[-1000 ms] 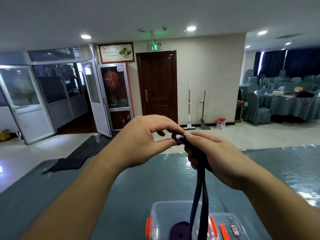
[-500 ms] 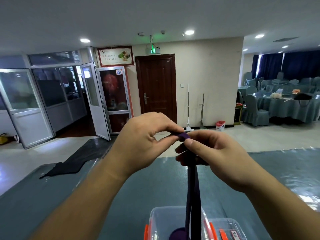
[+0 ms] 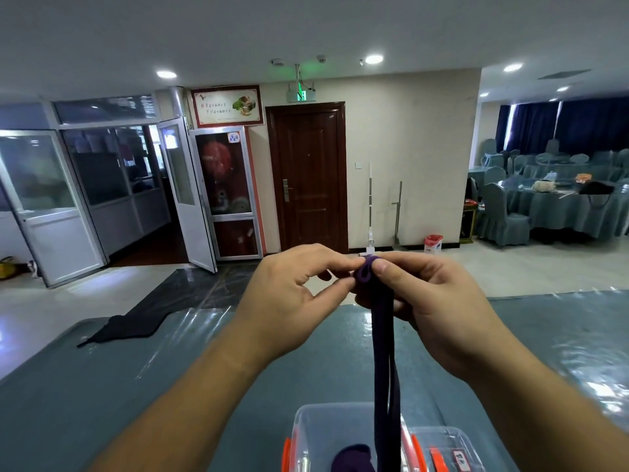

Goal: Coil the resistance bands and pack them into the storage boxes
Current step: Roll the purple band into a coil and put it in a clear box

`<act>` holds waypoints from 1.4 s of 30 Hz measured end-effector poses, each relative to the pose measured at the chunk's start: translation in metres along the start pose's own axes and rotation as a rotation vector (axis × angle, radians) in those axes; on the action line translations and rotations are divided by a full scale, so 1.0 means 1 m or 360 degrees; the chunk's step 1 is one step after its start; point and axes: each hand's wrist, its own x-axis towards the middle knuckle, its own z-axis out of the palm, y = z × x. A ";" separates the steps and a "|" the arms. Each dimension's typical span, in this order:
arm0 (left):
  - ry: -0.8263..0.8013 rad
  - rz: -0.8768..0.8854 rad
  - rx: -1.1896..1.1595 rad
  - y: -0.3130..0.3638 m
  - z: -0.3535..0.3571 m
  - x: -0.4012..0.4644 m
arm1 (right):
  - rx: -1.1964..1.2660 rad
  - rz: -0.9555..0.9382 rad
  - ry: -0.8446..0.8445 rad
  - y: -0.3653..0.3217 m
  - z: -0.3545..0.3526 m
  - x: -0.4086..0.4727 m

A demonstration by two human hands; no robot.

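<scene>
- Where our two hands meet above the table, the purple resistance band [image 3: 383,335] hangs as a flat, matte rubbery strap, doubled into two strands that drop straight into the box below; its top end is folded into a small tight loop.
- Left hand [image 3: 292,294] pinches that loop btwn thumb and forefinger, other fingers curled in behind.
- Right hand [image 3: 439,315] grips the same top end, thumb pressed on the loop from the right, fingers curled round the strap just under it; both hands touch at the loop.
- Directly below, a clear plastic storage box [image 3: 326,434] w/ rounded corners and orange latches sits at the near table edge; the strands run into it, and a dark purple coiled bundle [image 3: 352,456] lies inside at the bottom.
- Just right of it we see a second clear box [image 3: 446,447], also w/ an orange latch and a small white label w/ red print, too small to read.
- Table [image 3: 170,386] wears a grey-blue cloth under a glossy clear plastic sheet, wrinkled and reflective.
- Further out: dark wood door [image 3: 308,178], a red-framed sign [image 3: 227,106] w/ red characters we can't make out, a green lit exit sign [image 3: 301,96] above the door, and round tables w/ grey-blue covers far right.
</scene>
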 end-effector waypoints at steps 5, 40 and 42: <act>-0.0334 -0.0033 0.0051 -0.004 -0.004 0.005 | -0.0030 0.0075 -0.0165 -0.003 -0.003 -0.001; -0.0096 -0.0939 -0.1069 0.002 0.020 -0.004 | 0.0030 0.0711 -0.0226 0.009 -0.012 0.011; -0.0128 -0.0971 -0.1044 0.001 0.018 -0.005 | 0.0135 0.0714 -0.0177 0.013 -0.008 0.011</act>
